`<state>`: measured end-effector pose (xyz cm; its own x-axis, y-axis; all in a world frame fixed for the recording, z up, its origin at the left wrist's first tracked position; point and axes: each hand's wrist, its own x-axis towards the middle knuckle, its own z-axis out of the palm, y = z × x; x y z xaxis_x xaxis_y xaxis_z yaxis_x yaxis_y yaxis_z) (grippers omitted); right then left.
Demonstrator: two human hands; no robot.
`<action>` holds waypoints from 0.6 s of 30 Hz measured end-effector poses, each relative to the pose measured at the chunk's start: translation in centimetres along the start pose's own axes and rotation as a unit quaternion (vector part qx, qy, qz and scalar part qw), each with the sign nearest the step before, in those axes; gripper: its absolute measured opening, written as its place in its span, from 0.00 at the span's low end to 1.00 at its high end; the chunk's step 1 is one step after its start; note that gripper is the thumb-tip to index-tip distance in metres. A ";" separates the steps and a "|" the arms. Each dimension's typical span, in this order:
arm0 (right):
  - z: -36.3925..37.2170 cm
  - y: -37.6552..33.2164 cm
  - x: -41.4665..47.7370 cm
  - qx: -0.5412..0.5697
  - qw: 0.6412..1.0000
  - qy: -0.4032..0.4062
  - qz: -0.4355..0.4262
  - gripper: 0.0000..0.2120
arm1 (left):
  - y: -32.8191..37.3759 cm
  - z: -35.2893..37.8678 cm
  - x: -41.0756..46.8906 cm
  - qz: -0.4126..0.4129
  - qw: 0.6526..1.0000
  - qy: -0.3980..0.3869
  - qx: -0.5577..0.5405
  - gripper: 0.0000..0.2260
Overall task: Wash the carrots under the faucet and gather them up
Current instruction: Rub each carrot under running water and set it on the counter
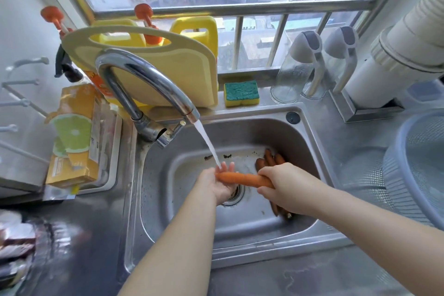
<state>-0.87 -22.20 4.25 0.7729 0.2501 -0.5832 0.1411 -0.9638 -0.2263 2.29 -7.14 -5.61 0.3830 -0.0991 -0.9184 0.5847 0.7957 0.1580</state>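
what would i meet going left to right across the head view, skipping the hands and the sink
citrus-print box → faucet → green and yellow sponge → two glass bottles → blue strainer basket

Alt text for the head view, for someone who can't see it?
A carrot is held under the running faucet: right hand grips one end, left hand supports the other. More carrots lie in the sink behind.

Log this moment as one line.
right hand: grips carrot | left hand: under carrot tip, in stream | faucet: running | other carrots: in sink
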 end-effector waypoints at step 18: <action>0.3 2.4 -0.1 0.089 0.994 0.049 0.031 0.13 | -0.1 -0.7 -0.3 -0.090 0.990 -0.049 0.098 0.18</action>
<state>-0.78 -24.46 3.55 0.8343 0.1717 -0.5238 -0.0137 -0.9435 -0.3310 1.57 -6.77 -5.59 0.3220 -0.2950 -0.8996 0.7737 0.6297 0.0704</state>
